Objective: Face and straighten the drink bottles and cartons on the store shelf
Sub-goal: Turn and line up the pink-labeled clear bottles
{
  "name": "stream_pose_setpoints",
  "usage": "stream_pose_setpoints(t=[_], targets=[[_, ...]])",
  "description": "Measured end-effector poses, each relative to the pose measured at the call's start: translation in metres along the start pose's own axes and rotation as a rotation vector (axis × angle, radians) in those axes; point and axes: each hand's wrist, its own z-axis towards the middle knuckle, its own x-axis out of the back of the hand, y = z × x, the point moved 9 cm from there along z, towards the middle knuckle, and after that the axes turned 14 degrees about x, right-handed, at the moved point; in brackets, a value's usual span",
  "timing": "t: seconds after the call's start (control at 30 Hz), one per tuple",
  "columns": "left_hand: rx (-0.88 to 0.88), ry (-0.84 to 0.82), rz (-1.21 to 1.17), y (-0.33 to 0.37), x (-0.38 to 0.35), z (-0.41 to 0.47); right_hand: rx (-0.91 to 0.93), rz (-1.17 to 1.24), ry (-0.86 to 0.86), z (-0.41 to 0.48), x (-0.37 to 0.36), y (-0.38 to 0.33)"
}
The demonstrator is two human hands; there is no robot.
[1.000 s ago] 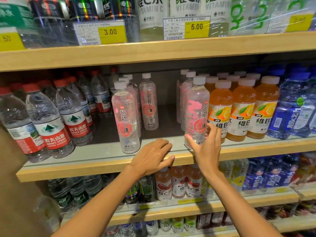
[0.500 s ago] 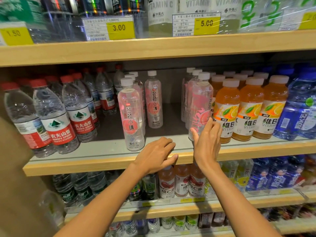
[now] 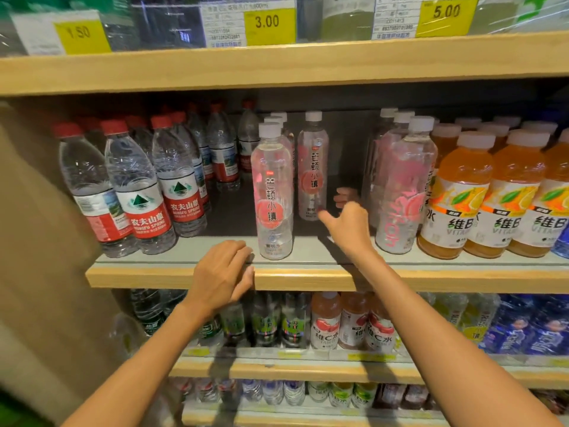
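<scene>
item: middle shelf [image 3: 308, 280], drinks bay, facing in progress. left hand [image 3: 224, 272]: rests on the wooden front edge, fingers loosely bent over the lip, thumb against the face, grasping nothing; judged a brace for the reach. right hand [image 3: 349, 224]: released, holding nothing, thumb spread, fingers [image 3: 345, 197] loosely bent and pushed deep into the gap in the row of clear pink-label bottles. stock: front pink-label bottle [image 3: 272, 192] upright at the shelf edge, label square to the aisle, just right of the left hand; rear pink-label bottle [image 3: 312, 167] upright but set well back, thumb tip near its base, contact not clear; right-hand pink bottle [image 3: 403, 192] upright at the front, its print showing reversed through the liquid, so judged turned away from the aisle. neighbours: red-capped water bottles [image 3: 138, 186] to the left, orange vitamin bottles [image 3: 462, 195] to the right, both in files with labels forward. reason for the reach, as a judgement: the set-back bottle leaves a hole in the face and wants drawing forward. change against half a second earlier: the right hand then lay with fingers on the right-hand pink bottle; it is now off that bottle, further in and to the left; the left hand is where it was; the bottles stand in the same places.
</scene>
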Motion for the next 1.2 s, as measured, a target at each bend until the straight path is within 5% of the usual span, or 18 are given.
stream_pose_setpoints(t=[0.13, 0.43, 0.67, 0.9, 1.07, 1.2], targets=[[-0.04, -0.032, 0.093, -0.005, -0.012, -0.001, -0.134, 0.283, -0.064, 0.03, -0.042, 0.022], [-0.059, 0.032, 0.095, -0.007, -0.01, -0.003, -0.122, 0.274, -0.046, 0.062, -0.078, 0.036], [0.02, -0.09, 0.014, -0.006, -0.008, 0.001, -0.112, 0.306, 0.079, 0.018, -0.027, 0.02], [0.513, 0.129, -0.552, 0.005, 0.053, 0.028, 0.031, 0.199, 0.002, -0.039, 0.02, -0.033], [0.743, -0.044, -1.077, 0.045, 0.058, 0.075, 0.134, 0.365, -0.098, -0.087, 0.013, -0.085], [0.837, -0.044, -1.276, 0.059, 0.058, 0.08, 0.164, 0.364, -0.091, -0.113, 0.004, -0.104]])
